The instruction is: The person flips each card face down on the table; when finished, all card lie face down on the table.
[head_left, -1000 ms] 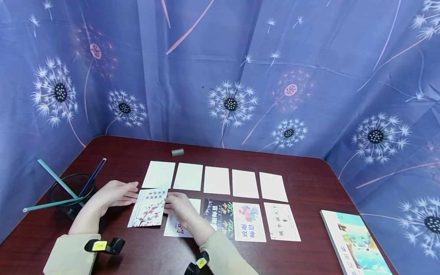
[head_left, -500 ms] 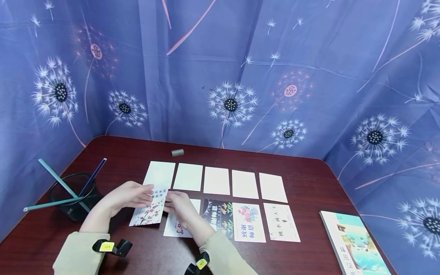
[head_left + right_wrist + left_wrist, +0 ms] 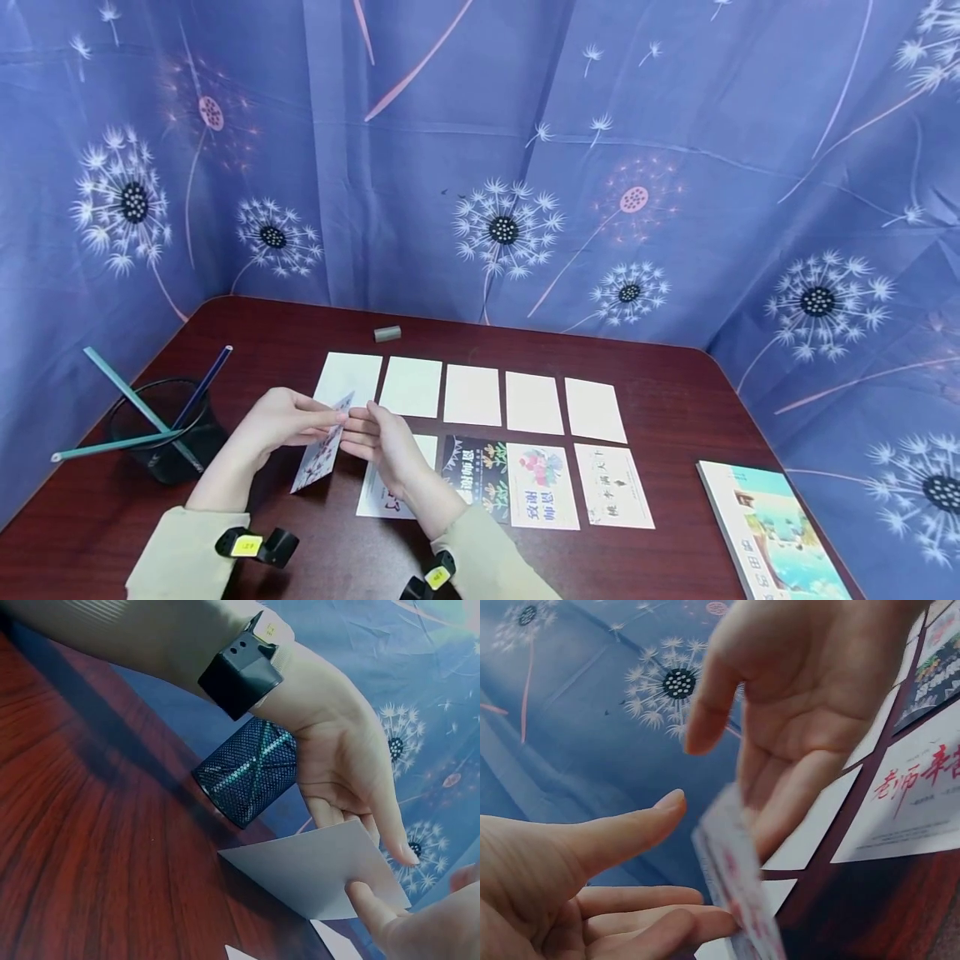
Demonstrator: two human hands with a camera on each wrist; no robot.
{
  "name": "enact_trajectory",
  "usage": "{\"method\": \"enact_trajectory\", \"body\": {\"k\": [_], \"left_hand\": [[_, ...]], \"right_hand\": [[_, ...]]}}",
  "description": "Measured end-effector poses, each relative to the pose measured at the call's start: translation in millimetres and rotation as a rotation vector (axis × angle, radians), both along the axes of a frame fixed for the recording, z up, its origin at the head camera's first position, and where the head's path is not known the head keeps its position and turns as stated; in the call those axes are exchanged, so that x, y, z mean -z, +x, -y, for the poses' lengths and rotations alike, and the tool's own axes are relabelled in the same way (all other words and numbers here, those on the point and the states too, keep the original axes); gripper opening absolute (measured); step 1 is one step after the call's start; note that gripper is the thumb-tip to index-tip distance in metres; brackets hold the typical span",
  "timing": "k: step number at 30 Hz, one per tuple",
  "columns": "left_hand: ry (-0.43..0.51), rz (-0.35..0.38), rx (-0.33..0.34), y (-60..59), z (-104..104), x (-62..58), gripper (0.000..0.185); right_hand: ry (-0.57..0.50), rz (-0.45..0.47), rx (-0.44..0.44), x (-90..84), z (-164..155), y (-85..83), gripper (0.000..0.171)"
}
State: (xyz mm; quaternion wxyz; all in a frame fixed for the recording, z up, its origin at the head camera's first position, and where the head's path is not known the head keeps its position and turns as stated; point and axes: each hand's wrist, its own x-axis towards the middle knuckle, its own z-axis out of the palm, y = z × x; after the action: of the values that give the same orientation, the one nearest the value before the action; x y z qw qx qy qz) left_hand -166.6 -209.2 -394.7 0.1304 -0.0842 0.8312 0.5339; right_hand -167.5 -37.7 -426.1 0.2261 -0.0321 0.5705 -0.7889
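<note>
The card (image 3: 321, 454) with pink flowers is up off the surface (image 3: 675, 400), tipped on its edge near the left end of the rows. The left hand (image 3: 281, 421) pinches its top between thumb and fingers, and the right hand (image 3: 375, 442) touches its other side with fingers mostly straight. The card looks thin, light and a bit stiff, so I think it could bend or slip if squeezed in the middle. The edges look like the best place to hold it. Five blank white cards (image 3: 472, 394) lie in the far row. Four picture cards (image 3: 543, 485) lie in the near row, with a gap where the lifted one fits. A black cup (image 3: 161, 437) at the left holds three pencils (image 3: 123, 390). One book (image 3: 772, 529) lies at the right, and one small gray thing (image 3: 387, 333) lies far back.
</note>
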Motion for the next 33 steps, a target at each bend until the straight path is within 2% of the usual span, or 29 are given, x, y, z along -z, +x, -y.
{"method": "enact_trajectory", "body": {"k": [7, 16, 19, 27, 33], "left_hand": [[-0.009, -0.019, -0.049, 0.8, -3.5, -2.2, 0.057], [0.052, -0.053, 0.009, -3.2, -1.6, -16.2, 0.059], [0.072, -0.059, 0.037, -5.2, 0.6, -17.3, 0.058], [0.160, -0.031, 0.070, -8.8, 9.1, -2.1, 0.062], [0.240, -0.004, 0.090, -11.0, 20.6, 10.9, 0.064]], "right_hand": [[-0.014, 0.001, 0.004, -3.1, 1.8, -0.3, 0.049], [-0.036, -0.047, -0.037, -14.0, -3.4, -5.4, 0.050], [-0.048, -0.061, -0.050, -16.6, -6.0, -7.9, 0.050], [-0.053, -0.057, -0.051, -14.3, -7.9, -9.4, 0.047], [-0.019, -0.039, -0.047, -8.9, -5.2, -10.7, 0.046]]}}
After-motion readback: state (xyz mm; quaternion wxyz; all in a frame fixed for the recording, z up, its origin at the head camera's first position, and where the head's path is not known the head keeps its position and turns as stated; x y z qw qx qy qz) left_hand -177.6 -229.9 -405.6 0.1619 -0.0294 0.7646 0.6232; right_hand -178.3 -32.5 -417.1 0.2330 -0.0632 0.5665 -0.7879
